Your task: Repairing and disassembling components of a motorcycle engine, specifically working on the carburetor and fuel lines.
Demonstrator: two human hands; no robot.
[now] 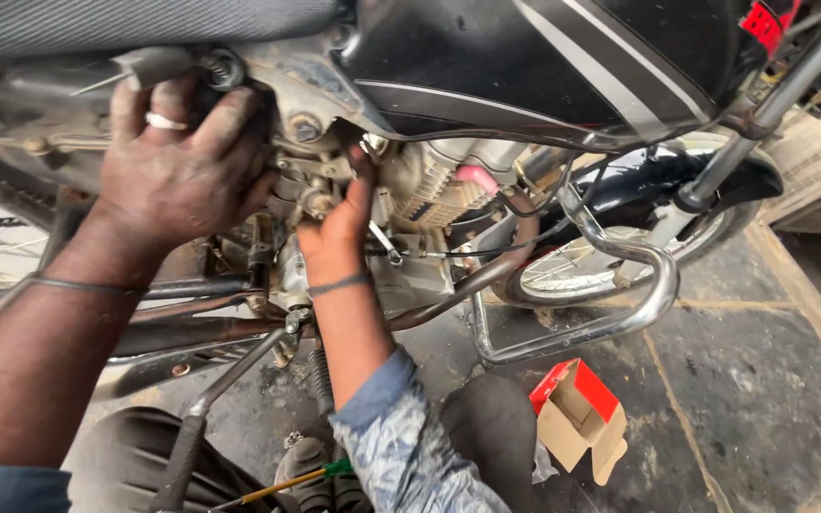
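My left hand (178,176), with a ring on one finger, is clamped over a dark part (258,104) just under the seat (97,24) of a motorcycle. Beside it my right hand (334,233) reaches up into the carburetor area (311,195). One fingertip presses near the lower edge of the black fuel tank (544,57), and the other fingers are hidden behind metal parts. The finned engine cylinder (425,185) with a pink plug cap (477,178) lies just right of that hand. Both wrists wear thin bands.
A chrome crash guard (620,313) bends out in front of the front wheel (582,271). An open red-and-brown cardboard box (577,413) lies on the dark stone floor. A kick lever (230,375) slants down near my knees, and a thin green-tipped tool (287,483) lies below.
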